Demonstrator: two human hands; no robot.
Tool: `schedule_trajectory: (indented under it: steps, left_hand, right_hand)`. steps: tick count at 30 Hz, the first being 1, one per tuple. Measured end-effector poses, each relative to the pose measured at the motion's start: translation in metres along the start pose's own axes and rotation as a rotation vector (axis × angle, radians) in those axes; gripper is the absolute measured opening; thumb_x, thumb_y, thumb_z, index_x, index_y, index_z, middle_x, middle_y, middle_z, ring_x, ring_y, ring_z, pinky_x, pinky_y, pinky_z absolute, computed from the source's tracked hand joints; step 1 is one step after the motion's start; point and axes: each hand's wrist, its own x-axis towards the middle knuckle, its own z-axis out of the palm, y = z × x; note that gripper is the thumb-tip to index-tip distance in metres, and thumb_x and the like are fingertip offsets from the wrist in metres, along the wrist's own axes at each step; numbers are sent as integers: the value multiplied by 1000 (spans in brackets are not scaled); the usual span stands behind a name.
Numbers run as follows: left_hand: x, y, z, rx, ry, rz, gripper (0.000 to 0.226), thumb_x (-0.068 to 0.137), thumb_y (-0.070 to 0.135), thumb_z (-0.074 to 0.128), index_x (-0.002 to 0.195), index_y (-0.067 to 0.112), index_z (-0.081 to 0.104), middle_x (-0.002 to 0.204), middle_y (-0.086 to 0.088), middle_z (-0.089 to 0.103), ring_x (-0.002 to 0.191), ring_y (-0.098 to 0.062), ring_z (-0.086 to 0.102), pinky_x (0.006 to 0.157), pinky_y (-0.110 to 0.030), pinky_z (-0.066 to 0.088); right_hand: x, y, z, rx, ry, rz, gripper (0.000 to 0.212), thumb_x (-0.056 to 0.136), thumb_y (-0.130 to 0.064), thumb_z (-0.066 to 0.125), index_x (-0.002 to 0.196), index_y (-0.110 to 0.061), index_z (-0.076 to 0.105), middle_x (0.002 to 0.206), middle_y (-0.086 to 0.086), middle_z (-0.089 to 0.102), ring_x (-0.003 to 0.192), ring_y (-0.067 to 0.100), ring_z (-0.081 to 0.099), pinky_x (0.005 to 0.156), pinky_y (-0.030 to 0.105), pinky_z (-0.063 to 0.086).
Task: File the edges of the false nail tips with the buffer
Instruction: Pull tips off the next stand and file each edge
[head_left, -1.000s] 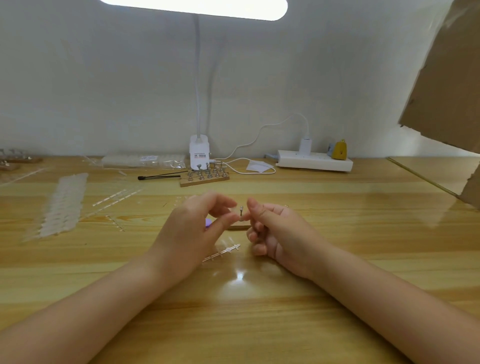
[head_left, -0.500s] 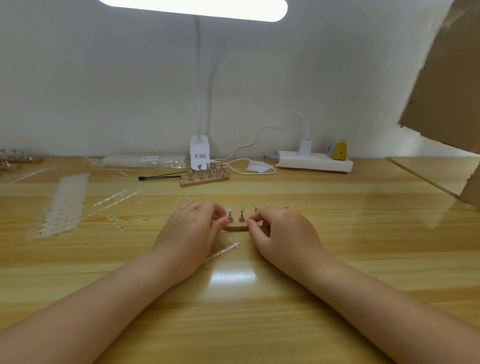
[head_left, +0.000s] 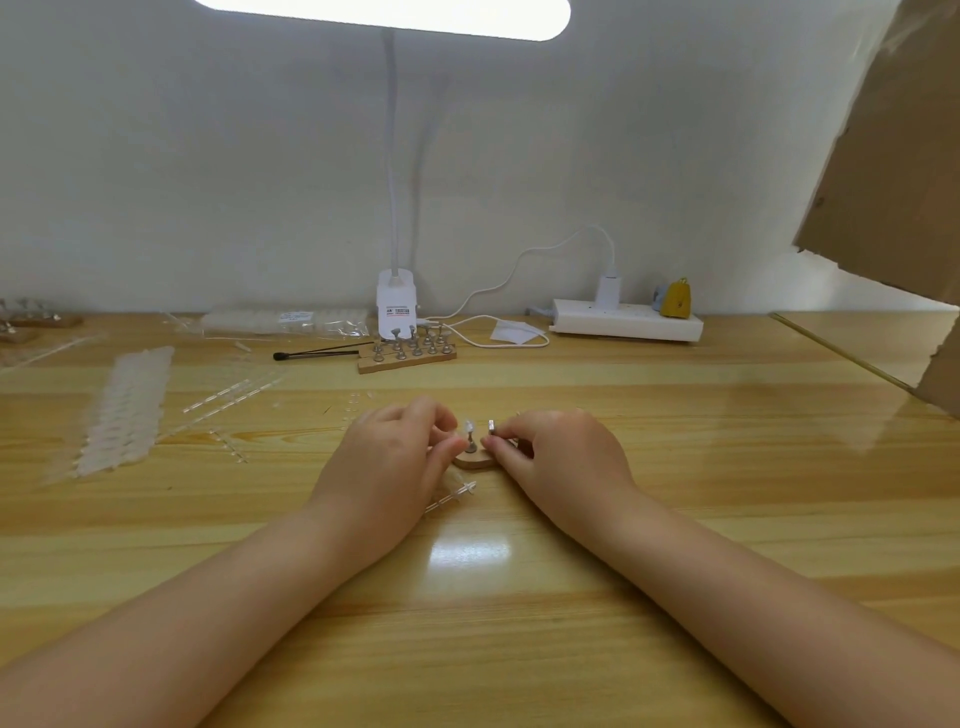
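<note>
Both hands are brought together over a small wooden stand at the table's middle: the left hand is curled with its fingertips at a peg carrying a clear nail tip, and the right hand pinches the neighbouring metal peg. No buffer is seen in either hand – filing looks not yet begun. Pegs are best seated upright and the base steadied, so each tip's edge can be stroked lightly – the thin plastic would likely flex or pop off under pressure
</note>
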Motion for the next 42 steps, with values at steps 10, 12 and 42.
schedule_trajectory:
  steps: [10, 12, 42]
  left_hand:
    - [-2, 8, -9, -59, 196, 102, 31, 87, 42, 54, 97, 15, 67, 103, 8, 70, 98, -16, 60, 91, -31, 37]
    - [-2, 10, -9, -49, 212, 153, 29, 86, 40, 55, 97, 16, 68, 103, 8, 69, 97, -16, 61, 89, -34, 40]
    - [0, 10, -7, -247, 212, 80, 36, 81, 49, 60, 102, 22, 72, 102, 12, 66, 101, -14, 60, 88, -49, 46]
  right_hand:
    - [-7, -2, 1, 339, 169, -96, 6, 88, -21, 68, 88, -19, 74, 76, -15, 64, 63, 8, 56, 68, 32, 49]
    - [-8, -3, -1, 437, 170, -91, 5, 86, -15, 70, 88, -17, 75, 76, -13, 66, 62, 9, 59, 66, 29, 50]
    - [-12, -5, -1, 590, 201, -244, 7, 86, -5, 69, 91, -6, 74, 79, 3, 69, 61, 9, 64, 60, 21, 51]
